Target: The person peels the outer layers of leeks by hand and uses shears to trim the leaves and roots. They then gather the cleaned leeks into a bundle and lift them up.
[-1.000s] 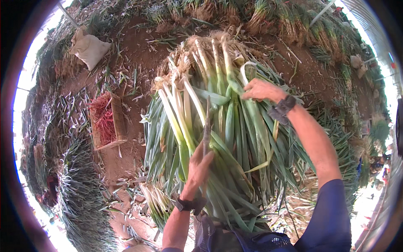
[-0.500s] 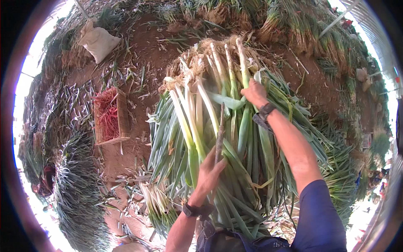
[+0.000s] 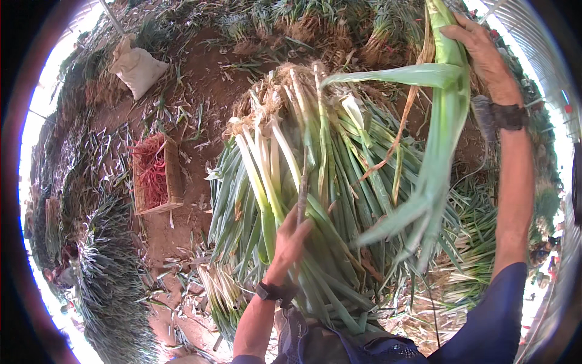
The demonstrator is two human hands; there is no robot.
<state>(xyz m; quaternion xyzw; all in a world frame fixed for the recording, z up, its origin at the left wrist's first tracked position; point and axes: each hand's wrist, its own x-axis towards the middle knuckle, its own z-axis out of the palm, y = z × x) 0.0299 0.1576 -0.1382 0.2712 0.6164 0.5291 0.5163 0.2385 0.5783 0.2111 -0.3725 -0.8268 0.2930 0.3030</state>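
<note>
One long green leek stalk with a pale base (image 3: pixel 445 115) is gripped up high by the right hand (image 3: pixel 485 51), fingers wrapped round it near the top right, its leaves hanging down over the heap. Lower down, a thin dark stick-like tool (image 3: pixel 302 194) is held in the closed left hand (image 3: pixel 290 239), right against the big pile of green-and-white leeks (image 3: pixel 285 182) lying on the reddish soil. Both hands are kept well apart. A wooden crate of red strings (image 3: pixel 156 176) and a white sack (image 3: pixel 138 67) are seen off to the left.
</note>
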